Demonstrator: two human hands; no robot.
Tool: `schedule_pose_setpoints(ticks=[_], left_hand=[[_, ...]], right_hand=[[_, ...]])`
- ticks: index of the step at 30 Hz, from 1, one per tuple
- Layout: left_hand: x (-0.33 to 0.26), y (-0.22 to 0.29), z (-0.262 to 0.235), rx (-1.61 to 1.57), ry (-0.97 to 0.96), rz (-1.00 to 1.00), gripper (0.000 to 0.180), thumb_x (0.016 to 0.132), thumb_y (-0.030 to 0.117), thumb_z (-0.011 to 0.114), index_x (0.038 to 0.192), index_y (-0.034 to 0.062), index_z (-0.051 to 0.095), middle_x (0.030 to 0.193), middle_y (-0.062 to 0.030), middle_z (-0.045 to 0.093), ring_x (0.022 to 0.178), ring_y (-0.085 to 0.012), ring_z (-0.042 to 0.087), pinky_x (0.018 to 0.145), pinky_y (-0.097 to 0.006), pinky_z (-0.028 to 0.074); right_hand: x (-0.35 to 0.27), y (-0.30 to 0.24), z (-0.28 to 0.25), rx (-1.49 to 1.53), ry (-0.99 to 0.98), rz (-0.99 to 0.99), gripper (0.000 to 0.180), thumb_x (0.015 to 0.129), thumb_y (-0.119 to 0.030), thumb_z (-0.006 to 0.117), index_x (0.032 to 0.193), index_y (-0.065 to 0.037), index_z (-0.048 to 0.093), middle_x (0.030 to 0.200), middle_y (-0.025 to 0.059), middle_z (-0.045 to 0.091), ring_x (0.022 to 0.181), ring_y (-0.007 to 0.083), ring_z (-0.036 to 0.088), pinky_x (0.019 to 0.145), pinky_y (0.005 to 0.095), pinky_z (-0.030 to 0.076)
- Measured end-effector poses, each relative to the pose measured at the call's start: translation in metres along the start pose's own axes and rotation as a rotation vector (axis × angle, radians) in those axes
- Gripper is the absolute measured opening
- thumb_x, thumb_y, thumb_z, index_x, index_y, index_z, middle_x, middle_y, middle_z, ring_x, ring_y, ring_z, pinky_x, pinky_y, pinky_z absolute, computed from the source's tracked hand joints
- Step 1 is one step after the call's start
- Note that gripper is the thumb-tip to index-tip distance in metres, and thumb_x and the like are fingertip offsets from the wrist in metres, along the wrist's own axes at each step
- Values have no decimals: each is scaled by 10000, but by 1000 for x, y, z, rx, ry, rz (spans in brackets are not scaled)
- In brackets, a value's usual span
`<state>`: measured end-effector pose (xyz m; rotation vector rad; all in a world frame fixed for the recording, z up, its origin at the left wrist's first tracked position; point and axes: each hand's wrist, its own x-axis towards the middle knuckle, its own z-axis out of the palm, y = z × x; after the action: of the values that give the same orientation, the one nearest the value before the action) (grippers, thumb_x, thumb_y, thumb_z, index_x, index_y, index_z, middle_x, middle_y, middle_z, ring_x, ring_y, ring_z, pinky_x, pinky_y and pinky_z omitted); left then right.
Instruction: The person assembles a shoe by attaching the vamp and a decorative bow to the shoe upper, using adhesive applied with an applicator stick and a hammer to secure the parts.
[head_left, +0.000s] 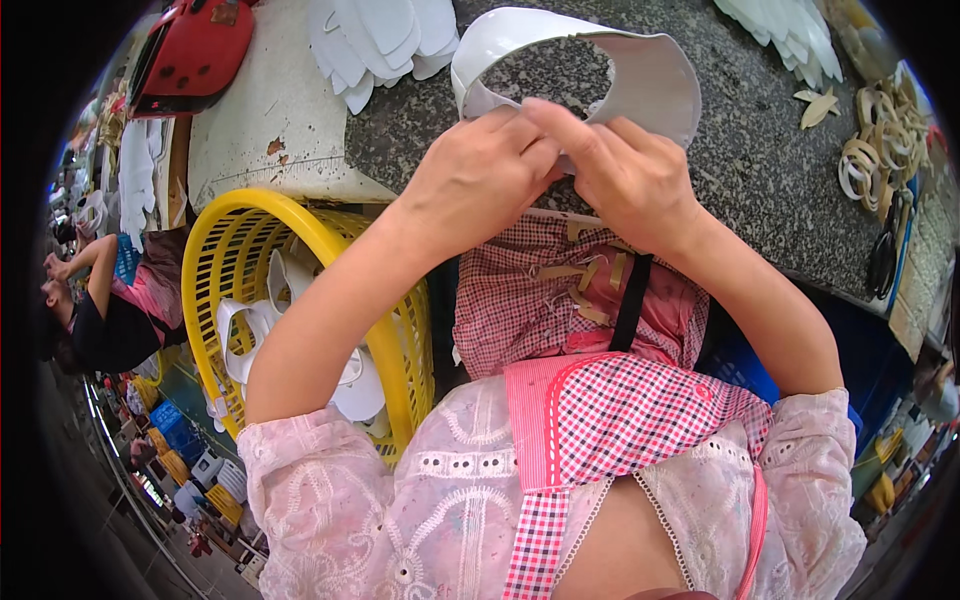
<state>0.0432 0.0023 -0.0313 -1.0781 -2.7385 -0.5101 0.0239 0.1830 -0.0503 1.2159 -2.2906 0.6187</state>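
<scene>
A white shoe upper (655, 85), curved into an open loop, stands over the dark speckled stone worktop (735, 190). My left hand (485, 165) pinches its near edge, with the fingers closed and bent inward. Right beside it, my right hand (630, 175) is closed on the same near edge, its thumb and fingertips almost touching those of the left hand. The fingertips cover the spot where the two hands meet, so anything small between them is hidden. Through the loop the stone surface shows.
White flat shoe pieces (385, 40) are stacked at the far left, more (785, 35) at the far right. Beige strip rolls (875, 140) and black scissors (884, 255) lie right. A yellow basket (310, 215) holds white uppers at my left. A red machine (205, 50) stands beyond; another person (110, 315) sits far left.
</scene>
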Motion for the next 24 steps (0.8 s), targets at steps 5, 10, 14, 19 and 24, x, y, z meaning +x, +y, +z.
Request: schedule_pose_setpoints(ticks=[5,10,14,19,24], left_hand=[[9,13,3,-254,109,-417,179,696,134,684,861,69,659,848,-82,610,780,-256,600,698,-343,485],[13,14,15,-234,134,-532,119,717,109,651,823,56,639,817,-73,601,740,-263,592,658,-346,478],[13,13,28,153,340,-297,57,734,68,614,772,55,573,739,-59,574,681,-242,571,607,-337,465],[10,9,31,143,358,-278,89,720,64,614,782,73,551,718,-49,554,661,-226,558,592,-322,458],[11,3,30,156,349,-235,99,669,93,600,731,85,523,695,-52,529,661,-214,563,568,-308,482]], right_hand=[[7,3,2,286,54,385,533,658,-56,633,1167,-152,508,645,12,573,570,223,570,513,333,470],[1,1,5,312,26,393,573,660,-80,663,1199,-141,477,678,23,577,629,230,578,564,349,473],[1,-1,9,239,37,369,593,672,-102,677,1220,-123,451,722,27,583,683,224,583,587,330,466],[2,-4,5,347,23,519,559,684,-109,678,1206,-121,478,729,28,588,675,230,580,587,322,462],[3,-2,15,127,33,362,639,651,-110,671,1250,-134,451,748,24,553,675,227,551,588,331,464]])
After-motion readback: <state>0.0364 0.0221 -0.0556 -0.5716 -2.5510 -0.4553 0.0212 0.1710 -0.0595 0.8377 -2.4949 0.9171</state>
